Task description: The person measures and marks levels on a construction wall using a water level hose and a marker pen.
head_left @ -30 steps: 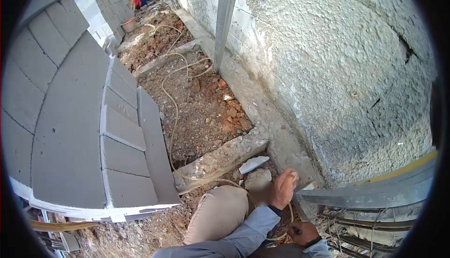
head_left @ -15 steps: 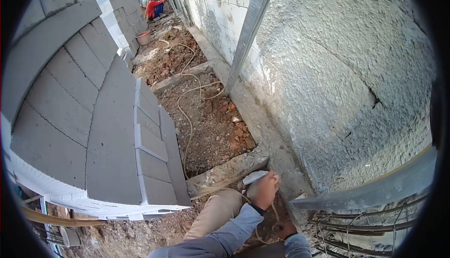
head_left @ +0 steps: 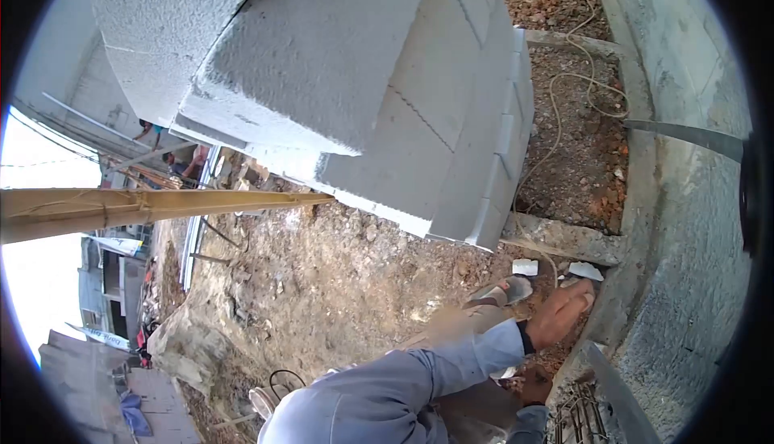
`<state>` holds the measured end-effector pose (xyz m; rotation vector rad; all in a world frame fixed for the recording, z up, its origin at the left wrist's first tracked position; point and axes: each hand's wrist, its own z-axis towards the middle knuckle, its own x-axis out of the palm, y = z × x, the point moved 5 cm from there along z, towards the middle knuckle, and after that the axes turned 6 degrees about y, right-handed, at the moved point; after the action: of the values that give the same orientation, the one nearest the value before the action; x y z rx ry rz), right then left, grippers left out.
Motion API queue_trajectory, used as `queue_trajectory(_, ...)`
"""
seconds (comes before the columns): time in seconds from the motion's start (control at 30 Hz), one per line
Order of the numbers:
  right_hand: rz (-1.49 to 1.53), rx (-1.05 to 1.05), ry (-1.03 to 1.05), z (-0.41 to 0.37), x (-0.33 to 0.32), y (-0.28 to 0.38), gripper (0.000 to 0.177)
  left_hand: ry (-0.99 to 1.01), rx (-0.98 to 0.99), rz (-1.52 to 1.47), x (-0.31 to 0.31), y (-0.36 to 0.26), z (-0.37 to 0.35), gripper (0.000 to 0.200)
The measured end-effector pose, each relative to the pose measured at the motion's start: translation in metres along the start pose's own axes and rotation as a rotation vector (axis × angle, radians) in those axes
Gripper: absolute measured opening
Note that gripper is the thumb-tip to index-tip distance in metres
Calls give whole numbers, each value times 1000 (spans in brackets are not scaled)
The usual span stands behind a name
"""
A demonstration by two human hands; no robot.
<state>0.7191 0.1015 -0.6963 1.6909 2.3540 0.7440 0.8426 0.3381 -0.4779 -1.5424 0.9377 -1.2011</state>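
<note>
My left hand (head_left: 560, 312), with a black band at the wrist, is low beside the concrete footing, its fingers curled together. What they hold is hidden. Just beyond its knuckles lies a pale broken block piece (head_left: 586, 270), overlapped by the fingers in this view. A second white chunk (head_left: 525, 267) rests a little to the left. The thin hose (head_left: 553, 265) passes between these pieces and disappears beneath my left hand. Lower down, in shadow, my right hand (head_left: 536, 383) is close to the soil, its fingers obscured.
Stacked grey blocks (head_left: 387, 113) rise high at left. A rough wall (head_left: 685, 323) and concrete footing (head_left: 637, 202) run along the right. Metal strips (head_left: 621, 396) and rebar (head_left: 576, 412) are near my right hand. A yellow pole (head_left: 161, 206) juts in; people (head_left: 173, 162) are far off.
My view has swung left and tilted, bringing the block stack's corner, the yellow pole and the open ground into sight. My left hand stays low by the footing and the pale piece.
</note>
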Motion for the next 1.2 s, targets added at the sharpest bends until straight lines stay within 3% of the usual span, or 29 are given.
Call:
queue_trajectory(0.03, -396, -405, -4, 17, -11, -1, 16, -71, 129, 111, -13, -24, -13, 23)
queue_trajectory(0.07, -503, -384, 2, -7, 9, 27, 18, -126, 98, 145, -30, -30, -31, 23)
queue_trajectory(0.13, -560, -386, 67, -9, 15, 25, 20, -161, -177, 98, -53, -21, -58, 22)
queue_trajectory(0.2, -599, -620, 156, -5, 14, 15, 21, -227, -209, 97, -69, -2, -85, 21)
queue_trajectory(0.27, -622, -595, 121, -2, 19, 8, 30, -256, -246, 48, -76, -1, -99, 23)
queue_trajectory(0.33, -553, -241, 177, -9, 34, 5, 33, -288, -182, 416, -70, -15, -110, 29)
queue_trajectory(0.4, -128, -143, 162, -2, 42, -12, 40, -98, -366, 36, -64, -7, -104, 36)
queue_trajectory(0.43, -195, -227, 122, 19, 39, -24, 40, -336, -262, 87, -57, 14, -114, 33)
queue_trajectory(0.47, -264, -309, 75, 44, 32, -41, 40, -357, -263, 92, -60, 0, -116, 33)
queue_trajectory(0.57, -439, -415, 29, 53, 61, -34, 37, -43, -181, -31, -69, -46, -98, 37)
queue_trajectory(0.67, -723, -499, 230, 45, 109, -37, 36, -16, -341, 41, -88, -37, -107, 40)
queue_trajectory(0.73, -942, -586, 413, 23, 136, -50, 36, -160, -361, 23, -83, -50, -110, 36)
queue_trajectory(0.83, -1080, -715, 533, -13, 160, -73, 37, -106, -185, -162, -79, -72, -99, 31)
queue_trajectory(0.87, -1032, -695, 526, -22, 167, -70, 37, -105, -167, -181, -81, -70, -97, 30)
queue_trajectory(0.93, -847, -571, 495, -30, 166, -50, 28, -126, -167, 99, -87, -71, -97, 27)
queue_trajectory(1.0, -494, -348, 423, -36, 153, -22, 19, -164, -206, -35, -79, -70, -101, 26)
queue_trajectory(1.03, -583, -460, 448, -44, 148, -8, 18, -152, -293, -76, -76, -84, -104, 28)
queue_trajectory(1.07, -306, -290, 415, -51, 134, -4, 22, -116, -394, -121, -69, -95, -108, 31)
queue_trajectory(1.13, -655, -371, 335, -80, 114, 44, 34, -164, -366, -133, -55, -104, -111, 30)
queue_trajectory(1.2, -829, -357, 279, -76, 82, 32, 42, -113, -364, -262, -46, -115, -111, 31)
